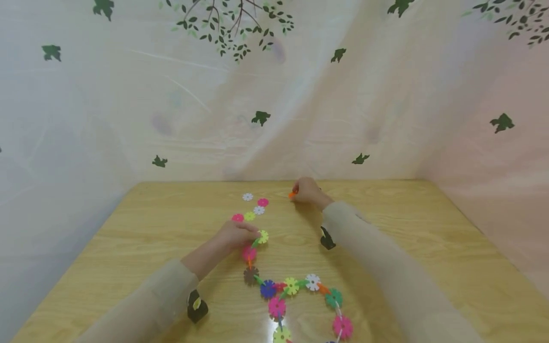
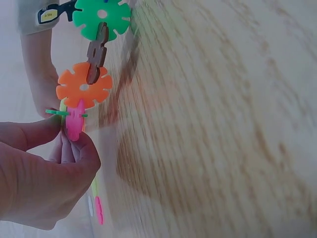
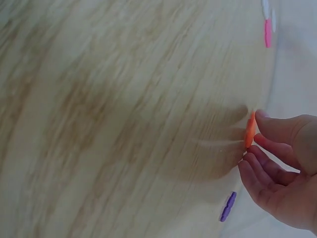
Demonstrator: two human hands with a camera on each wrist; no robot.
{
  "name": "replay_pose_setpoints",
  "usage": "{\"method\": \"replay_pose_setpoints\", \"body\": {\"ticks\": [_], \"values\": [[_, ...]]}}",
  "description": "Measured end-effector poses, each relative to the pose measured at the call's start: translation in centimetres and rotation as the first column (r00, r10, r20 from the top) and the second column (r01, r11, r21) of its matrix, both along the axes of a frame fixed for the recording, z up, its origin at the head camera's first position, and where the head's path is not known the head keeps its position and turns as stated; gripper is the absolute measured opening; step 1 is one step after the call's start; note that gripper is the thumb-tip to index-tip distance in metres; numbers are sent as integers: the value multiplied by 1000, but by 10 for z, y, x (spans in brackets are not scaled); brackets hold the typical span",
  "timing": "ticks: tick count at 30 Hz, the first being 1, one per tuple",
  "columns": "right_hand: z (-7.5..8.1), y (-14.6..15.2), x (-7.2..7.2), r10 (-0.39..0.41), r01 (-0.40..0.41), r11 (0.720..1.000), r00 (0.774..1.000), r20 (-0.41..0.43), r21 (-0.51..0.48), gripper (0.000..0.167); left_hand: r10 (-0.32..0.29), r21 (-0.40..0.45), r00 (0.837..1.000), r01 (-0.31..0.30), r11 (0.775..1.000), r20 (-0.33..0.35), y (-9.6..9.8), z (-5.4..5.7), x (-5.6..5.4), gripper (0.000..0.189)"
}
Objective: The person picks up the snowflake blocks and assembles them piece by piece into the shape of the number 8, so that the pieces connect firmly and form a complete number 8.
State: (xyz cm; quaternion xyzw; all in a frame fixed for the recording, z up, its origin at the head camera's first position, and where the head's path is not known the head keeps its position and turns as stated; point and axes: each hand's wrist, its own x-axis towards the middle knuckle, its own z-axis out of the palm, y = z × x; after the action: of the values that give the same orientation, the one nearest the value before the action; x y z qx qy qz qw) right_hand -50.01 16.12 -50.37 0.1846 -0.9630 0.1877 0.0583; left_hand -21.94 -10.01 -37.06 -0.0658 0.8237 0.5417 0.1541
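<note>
At mid-table in the head view, my left hand [image 1: 238, 235] pinches the end of a chain of notched plastic snowflake discs, at a yellow disc [image 1: 263, 237]. In the left wrist view the thumb and forefinger close beside a pink disc [image 2: 76, 124] and a thin green disc [image 2: 55, 112]; an orange disc [image 2: 81, 88], a brown disc [image 2: 96, 54] and a green disc [image 2: 109, 19] follow, slotted crosswise. Near the table's back edge, my right hand [image 1: 308, 191] pinches an orange disc [image 3: 250, 130], standing on edge between thumb and fingers close to the tabletop.
The chain's lower part loops on the wooden table [image 1: 386, 238] toward me, with a blue disc [image 1: 268, 289] and a white disc [image 1: 312, 282] in it. Several loose discs lie behind my left hand, including a pink disc [image 1: 263, 202]. A purple disc [image 3: 228, 207] lies near my right hand. Behind hangs a leaf-print curtain [image 1: 206, 119].
</note>
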Motion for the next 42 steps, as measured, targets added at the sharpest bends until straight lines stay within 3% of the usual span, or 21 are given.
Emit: {"method": "replay_pose_setpoints", "body": {"ticks": [1, 3, 5, 6, 10, 13, 17, 19, 24, 36, 42], "values": [[12, -2, 15, 11, -11, 1000, 1000, -14, -12, 42, 0, -3, 1000, 0, 1000, 4, 0, 0, 0, 19], [26, -4, 29, 32, -32, 999, 999, -26, -18, 32, -4, -13, 1000, 4, 1000, 7, 1, 0, 0, 19], [54, -8, 55, 31, -29, 999, 998, 46, -38, 34, -6, -22, 1000, 6, 1000, 6, 2, 1, 1, 19], [56, -9, 54, 14, -10, 998, 997, 74, -54, 34, -6, -22, 1000, 6, 1000, 6, 2, 1, 1, 19], [116, -24, 114, -70, 104, 988, 959, 274, -110, 37, 1, -14, 1000, -1, 1000, 9, 2, 2, 3, 20], [132, -29, 141, -66, 150, 963, 936, 345, -223, 33, 3, -14, 1000, -3, 1000, 18, 2, 2, 5, 20], [132, -31, 156, -9, 179, 917, 903, 429, -357, 29, 1, -12, 999, -1, 1000, 32, 1, 1, 6, 22], [130, -32, 159, 10, 179, 902, 902, 432, -393, 28, 5, -6, 999, -5, 1000, 35, 1, 1, 6, 22], [129, -32, 171, 48, 129, 902, 919, 392, -413, 23, 10, 2, 1000, -10, 1000, 27, 2, 4, 7, 23], [136, -49, 218, 192, 11, 887, 900, 391, -461, 17, -11, 4, 1000, 11, 1000, 2, 2, 1, 6, 26], [138, -56, 236, 233, -58, 900, 902, 364, -432, 13, -10, 13, 1000, 9, 1000, 12, 1, -1, 5, 28]]}}
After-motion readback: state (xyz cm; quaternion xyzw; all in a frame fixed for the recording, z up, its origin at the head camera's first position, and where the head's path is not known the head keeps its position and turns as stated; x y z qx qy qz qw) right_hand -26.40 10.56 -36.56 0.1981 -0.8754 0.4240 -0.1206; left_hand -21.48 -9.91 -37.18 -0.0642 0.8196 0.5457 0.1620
